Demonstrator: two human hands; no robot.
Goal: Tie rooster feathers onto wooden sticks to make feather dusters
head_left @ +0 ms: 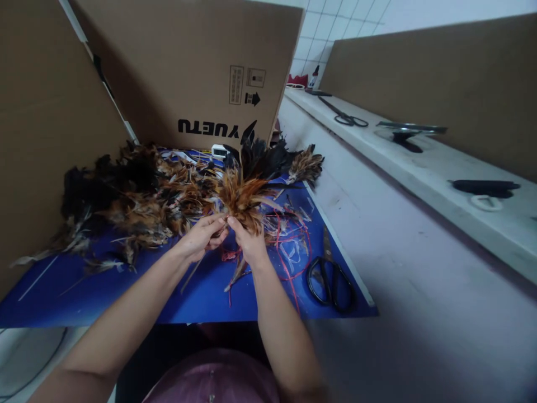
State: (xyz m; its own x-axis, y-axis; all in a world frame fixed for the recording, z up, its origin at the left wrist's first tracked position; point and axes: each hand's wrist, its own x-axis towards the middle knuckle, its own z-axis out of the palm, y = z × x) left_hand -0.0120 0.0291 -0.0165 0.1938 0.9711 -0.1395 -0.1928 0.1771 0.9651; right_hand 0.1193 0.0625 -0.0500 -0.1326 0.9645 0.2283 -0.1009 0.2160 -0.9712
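A fan-shaped bundle of brown and orange feathers (241, 196) stands up in the middle of the blue mat (75, 291). My left hand (201, 238) pinches the bundle's base from the left, fingers closed. My right hand (250, 242) grips the same base from the right, fingers wrapped round the quills. The two hands touch each other. A loose heap of dark and brown feathers (126, 196) lies to the left. Red string (293, 246) lies tangled just right of my hands.
Black scissors (329, 277) lie on the mat's right part. Cardboard walls (188, 67) stand behind and to the left. On the white ledge at right lie another pair of scissors (346, 117) and dark tools (484, 187). A small white device (218, 150) sits by the box.
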